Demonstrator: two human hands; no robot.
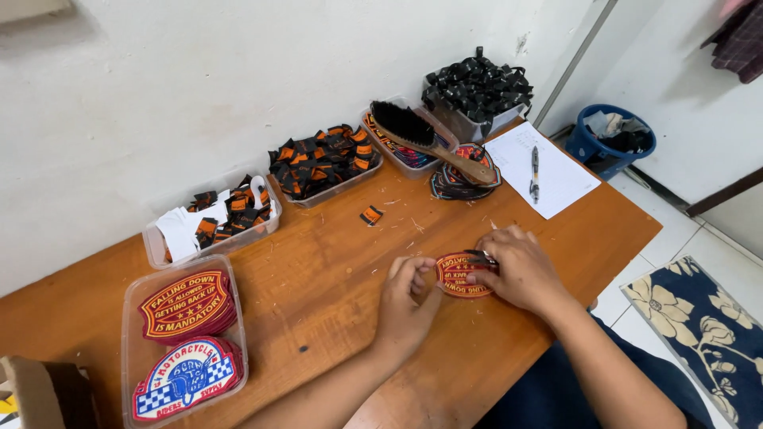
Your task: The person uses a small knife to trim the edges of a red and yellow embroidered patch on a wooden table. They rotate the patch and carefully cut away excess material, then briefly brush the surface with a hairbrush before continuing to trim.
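Observation:
A red embroidered patch (455, 276) with yellow edging lies on the wooden table (334, 262) in front of me. My left hand (407, 299) pinches its left edge with the fingertips. My right hand (517, 266) rests on the patch's right side and grips a small dark metal tool (479, 257), perhaps snips, against its upper edge. Which part of the patch the tool touches is hidden by my fingers.
A clear tray (131, 349) at the near left holds stacked patches. Three more trays (211, 242) of small black-and-orange labels line the wall, with a brush (425, 139) across one. A paper sheet (556, 179) with a pen (534, 171) lies far right. One loose label (370, 215) sits mid-table.

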